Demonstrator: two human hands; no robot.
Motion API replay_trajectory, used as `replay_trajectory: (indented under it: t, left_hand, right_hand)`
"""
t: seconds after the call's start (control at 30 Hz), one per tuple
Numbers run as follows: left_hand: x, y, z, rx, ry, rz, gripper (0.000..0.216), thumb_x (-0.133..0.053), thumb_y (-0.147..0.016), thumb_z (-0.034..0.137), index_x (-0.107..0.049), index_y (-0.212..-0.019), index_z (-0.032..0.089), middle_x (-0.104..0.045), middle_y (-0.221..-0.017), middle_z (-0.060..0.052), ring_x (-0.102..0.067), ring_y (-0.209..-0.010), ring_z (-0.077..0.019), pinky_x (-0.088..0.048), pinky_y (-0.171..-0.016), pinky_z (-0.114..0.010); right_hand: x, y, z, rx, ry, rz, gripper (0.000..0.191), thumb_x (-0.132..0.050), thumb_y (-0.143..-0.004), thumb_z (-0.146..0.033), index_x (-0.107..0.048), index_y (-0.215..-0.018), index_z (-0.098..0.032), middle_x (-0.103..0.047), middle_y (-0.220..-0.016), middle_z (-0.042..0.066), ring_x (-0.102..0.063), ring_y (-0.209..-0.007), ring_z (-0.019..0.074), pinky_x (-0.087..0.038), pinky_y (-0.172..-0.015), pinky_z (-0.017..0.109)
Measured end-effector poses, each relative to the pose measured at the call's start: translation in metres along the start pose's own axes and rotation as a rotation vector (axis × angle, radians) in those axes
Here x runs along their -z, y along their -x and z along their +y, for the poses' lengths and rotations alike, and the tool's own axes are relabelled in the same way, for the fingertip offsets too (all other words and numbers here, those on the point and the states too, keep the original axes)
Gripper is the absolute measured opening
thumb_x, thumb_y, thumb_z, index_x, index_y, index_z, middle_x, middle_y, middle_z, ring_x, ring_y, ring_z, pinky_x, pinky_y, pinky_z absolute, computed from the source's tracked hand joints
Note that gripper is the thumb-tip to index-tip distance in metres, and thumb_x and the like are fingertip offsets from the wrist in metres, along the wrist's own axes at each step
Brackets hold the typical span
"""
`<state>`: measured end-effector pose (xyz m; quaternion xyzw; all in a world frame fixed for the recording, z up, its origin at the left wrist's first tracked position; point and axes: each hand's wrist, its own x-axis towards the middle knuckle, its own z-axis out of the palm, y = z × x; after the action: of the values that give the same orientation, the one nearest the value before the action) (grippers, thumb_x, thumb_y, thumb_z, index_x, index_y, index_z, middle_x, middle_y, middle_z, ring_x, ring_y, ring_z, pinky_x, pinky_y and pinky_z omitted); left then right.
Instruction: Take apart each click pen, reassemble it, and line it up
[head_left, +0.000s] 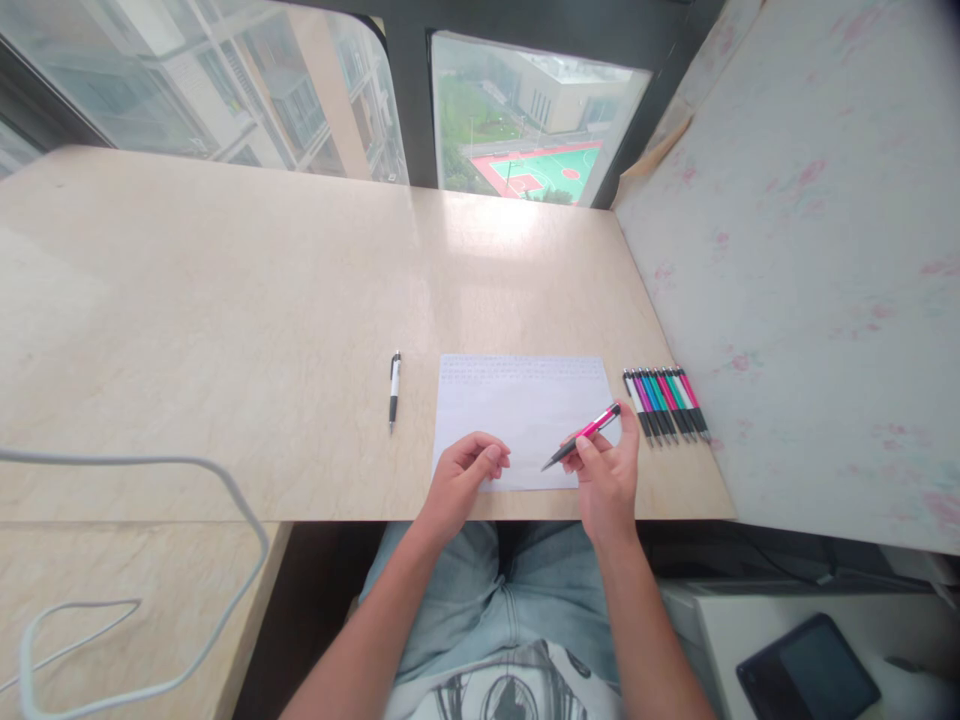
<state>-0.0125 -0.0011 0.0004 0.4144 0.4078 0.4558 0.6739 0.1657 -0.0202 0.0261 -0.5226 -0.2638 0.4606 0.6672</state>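
A pink pen (595,424) with a black grip is held in my right hand (609,485), its tip slanting down to the left over the paper. One finger of that hand touches the pen's clip end. My left hand (466,475) rests at the lower left of the white paper (517,415), its fingers curled together; whether anything is in them I cannot make out. Rows of small handwriting run along the sheet's top edge. Left of the paper lies a white pen (394,390) with a black grip, tip toward me.
Several coloured pens (664,405) lie side by side right of the paper, near the floral wall (810,280). A grey cable (247,510) loops over the left of the desk (225,330). A dark tablet-like device (808,668) lies on a white surface at lower right.
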Motion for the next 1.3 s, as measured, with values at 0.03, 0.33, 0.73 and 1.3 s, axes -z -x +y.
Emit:
replay_trajectory:
  t: [0.03,0.33,0.73,1.3]
  left_hand:
    - [0.0,0.0,0.0,0.004,0.007,0.002,0.021,-0.065,-0.089,0.036,-0.07,-0.085,0.017,-0.064,-0.075,-0.002,-0.051,-0.067,-0.0121,-0.04,-0.065,-0.025]
    - [-0.001,0.0,0.002,0.032,0.041,0.013,0.02,-0.067,-0.088,0.036,-0.07,-0.084,0.016,-0.065,-0.076,-0.002,-0.053,-0.068,-0.0122,-0.041,-0.065,-0.025]
    - [-0.002,0.0,0.002,0.025,-0.03,-0.019,0.019,-0.066,-0.089,0.034,-0.07,-0.085,0.016,-0.066,-0.076,-0.002,-0.054,-0.068,-0.0123,-0.042,-0.065,-0.025]
    - [-0.003,0.001,0.005,0.032,-0.087,-0.029,0.022,-0.065,-0.089,0.037,-0.069,-0.085,0.016,-0.067,-0.079,-0.004,-0.055,-0.07,-0.0148,-0.044,-0.067,-0.027]
  right_hand:
    - [0.0,-0.001,-0.001,0.007,0.002,0.002,0.082,-0.072,-0.081,-0.026,-0.026,-0.148,-0.031,-0.067,-0.076,-0.004,-0.059,-0.058,0.012,-0.045,-0.053,0.023]
    - [0.007,-0.009,0.001,0.082,0.024,0.034,0.081,-0.073,-0.078,-0.025,-0.029,-0.146,-0.03,-0.067,-0.073,-0.004,-0.063,-0.06,0.0135,-0.046,-0.053,0.023]
    - [0.007,-0.011,-0.004,0.116,0.048,0.057,0.08,-0.072,-0.077,-0.024,-0.03,-0.145,-0.029,-0.065,-0.069,-0.006,-0.063,-0.056,0.0139,-0.048,-0.051,0.023]
    - [0.011,-0.011,-0.002,0.138,0.113,0.035,0.081,-0.073,-0.078,-0.025,-0.03,-0.146,-0.029,-0.066,-0.071,-0.005,-0.063,-0.055,0.0142,-0.048,-0.05,0.025]
